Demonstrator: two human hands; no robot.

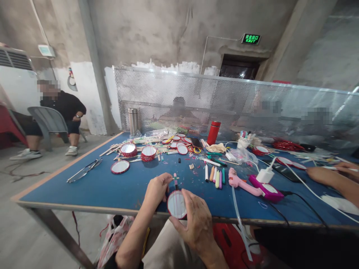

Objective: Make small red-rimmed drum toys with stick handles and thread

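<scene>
To the left of the pink glue gun (235,179), we saw the left hand (158,186) with thumb and forefinger pinched on the end of a tiny crosspiece (177,178). That piece sat on a short neck (175,184), also left of the glue gun, which looked thin enough to snap or twist loose, so we judged that only a fingertip touch would suit it. The neck rose from a round toy (176,204), left of the glue gun and nearer to us, at the front edge of the desk (84,192). We took the toy to be light and fairly stiff, its pale face smooth and easily marked; the red rim seemed the safest hold. Between it and the glue gun, the right hand (196,211) gripped the toy's right side, fingers above and thumb below.

Far left beyond the glue gun, clear plastic (162,132) blurred part of a heap we could not sort. The left hand's lower fingers and the toy's underside were hidden from us. Well right of the glue gun, another person's arm (333,181) was cut off by the frame.
</scene>
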